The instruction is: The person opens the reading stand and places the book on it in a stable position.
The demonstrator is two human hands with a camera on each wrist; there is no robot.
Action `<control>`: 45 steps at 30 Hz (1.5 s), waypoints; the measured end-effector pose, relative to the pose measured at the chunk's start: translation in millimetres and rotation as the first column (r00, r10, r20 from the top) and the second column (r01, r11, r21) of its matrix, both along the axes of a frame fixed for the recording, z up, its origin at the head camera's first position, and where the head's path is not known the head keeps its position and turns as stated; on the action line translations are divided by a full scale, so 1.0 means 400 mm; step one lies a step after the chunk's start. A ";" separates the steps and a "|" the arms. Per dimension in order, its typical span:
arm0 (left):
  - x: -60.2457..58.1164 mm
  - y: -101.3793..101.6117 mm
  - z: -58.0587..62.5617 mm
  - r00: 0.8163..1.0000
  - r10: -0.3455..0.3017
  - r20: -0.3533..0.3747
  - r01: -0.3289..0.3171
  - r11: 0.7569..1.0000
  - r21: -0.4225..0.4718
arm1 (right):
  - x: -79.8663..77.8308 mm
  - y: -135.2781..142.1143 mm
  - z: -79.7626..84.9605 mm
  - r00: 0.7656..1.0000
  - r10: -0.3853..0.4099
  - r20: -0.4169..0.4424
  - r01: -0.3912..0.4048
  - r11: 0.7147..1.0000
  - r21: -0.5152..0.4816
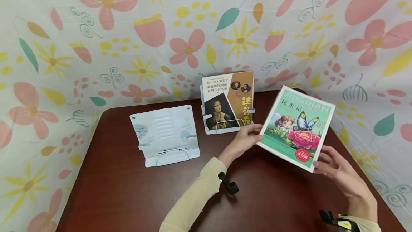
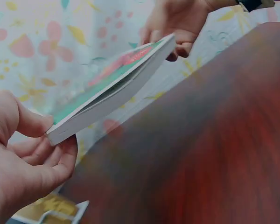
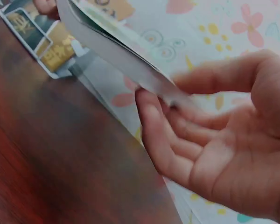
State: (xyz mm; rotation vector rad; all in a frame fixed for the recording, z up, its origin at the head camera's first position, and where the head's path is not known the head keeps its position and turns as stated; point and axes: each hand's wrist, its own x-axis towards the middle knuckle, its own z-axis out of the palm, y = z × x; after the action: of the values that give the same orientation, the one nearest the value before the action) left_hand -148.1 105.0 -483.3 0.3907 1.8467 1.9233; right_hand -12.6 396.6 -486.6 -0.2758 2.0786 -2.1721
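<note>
A green-covered book (image 1: 296, 128) with a girl, a butterfly and a pink flower on its front is held tilted above the right side of the table. My left hand (image 1: 246, 139) pinches its lower left edge, thumb on the cover and fingers beneath, as the left wrist view shows. At the lower right corner my right hand (image 1: 338, 169) grips the book between thumb and fingers. Seen from the left wrist, the book's page edge (image 2: 116, 98) gapes slightly. In the right wrist view the right hand (image 3: 219, 140) has its fingers under the book.
A white book stand (image 1: 170, 135) stands on the dark wooden table (image 1: 128, 196), left of centre. Behind the left hand, a second stand (image 1: 216, 131) holds an upright book (image 1: 214, 85) with a portrait on its cover. A flower-patterned cloth (image 1: 190, 17) hangs behind the table.
</note>
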 end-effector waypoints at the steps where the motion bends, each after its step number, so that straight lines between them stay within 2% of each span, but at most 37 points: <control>1: -0.005 -0.015 0.003 1.000 0.015 -0.026 -0.014 1.000 0.017 | -0.006 -0.015 0.005 0.999 0.025 -0.039 -0.025 0.999 -0.024; 4: -0.020 -0.066 0.016 0.992 0.080 -0.101 -0.073 0.995 0.065 | -0.035 -0.073 0.021 0.990 0.040 -0.132 -0.048 0.997 -0.055; 7: -0.033 -0.127 0.034 0.969 0.143 -0.200 -0.128 0.988 0.088 | -0.070 -0.140 0.038 0.981 -0.033 -0.191 0.028 0.999 -0.030; 12: -0.042 -0.254 0.079 0.911 0.197 -0.363 -0.179 0.980 0.084 | -0.141 -0.249 0.057 0.947 -0.156 -0.280 0.176 0.983 0.047; 16: -0.047 -0.366 0.108 0.866 0.239 -0.440 -0.243 0.969 0.048 | -0.209 -0.342 0.071 0.915 -0.187 -0.357 0.256 0.954 0.156; 18: -0.046 -0.419 0.118 0.838 0.278 -0.470 -0.299 0.954 0.030 | -0.242 -0.387 0.081 0.908 -0.178 -0.379 0.266 0.944 0.194; 21: -0.039 -0.497 0.134 0.784 0.356 -0.509 -0.399 0.916 0.027 | -0.288 -0.458 0.104 0.911 -0.127 -0.391 0.223 0.952 0.211; 25: -0.028 -0.589 0.150 0.699 0.453 -0.553 -0.509 0.859 0.061 | -0.338 -0.551 0.138 0.918 -0.044 -0.393 0.137 0.968 0.212; 28: -0.019 -0.647 0.152 0.646 0.512 -0.566 -0.573 0.815 0.082 | -0.368 -0.610 0.160 0.919 0.017 -0.393 0.081 0.970 0.230; 31: -0.007 -0.692 0.148 0.601 0.563 -0.567 -0.642 0.763 0.075 | -0.392 -0.659 0.178 0.914 0.073 -0.400 0.046 0.959 0.281; 34: 0.009 -0.723 0.149 0.568 0.595 -0.568 -0.695 0.717 0.056 | -0.409 -0.699 0.193 0.909 0.119 -0.400 0.020 0.945 0.327; 36: 0.025 -0.734 0.164 0.546 0.604 -0.581 -0.716 0.696 0.050 | -0.419 -0.721 0.201 0.906 0.137 -0.400 0.013 0.937 0.350; 41: 0.055 -0.745 0.203 0.456 0.616 -0.642 -0.777 0.628 0.051 | -0.443 -0.769 0.216 0.904 0.161 -0.395 0.009 0.919 0.395; 43: 0.050 -0.760 0.194 0.426 0.621 -0.658 -0.793 0.607 0.060 | -0.454 -0.787 0.220 0.898 0.167 -0.407 0.007 0.919 0.394; 45: 0.049 -0.770 0.192 0.411 0.629 -0.660 -0.801 0.595 0.069 | -0.464 -0.806 0.222 0.890 0.172 -0.422 0.006 0.922 0.388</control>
State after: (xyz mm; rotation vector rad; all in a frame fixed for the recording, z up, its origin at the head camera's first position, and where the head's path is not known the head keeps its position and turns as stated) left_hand -128.4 -202.9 -406.5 0.1222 3.1142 2.1554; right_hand -198.4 74.0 -397.9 -0.8780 2.6100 -1.7143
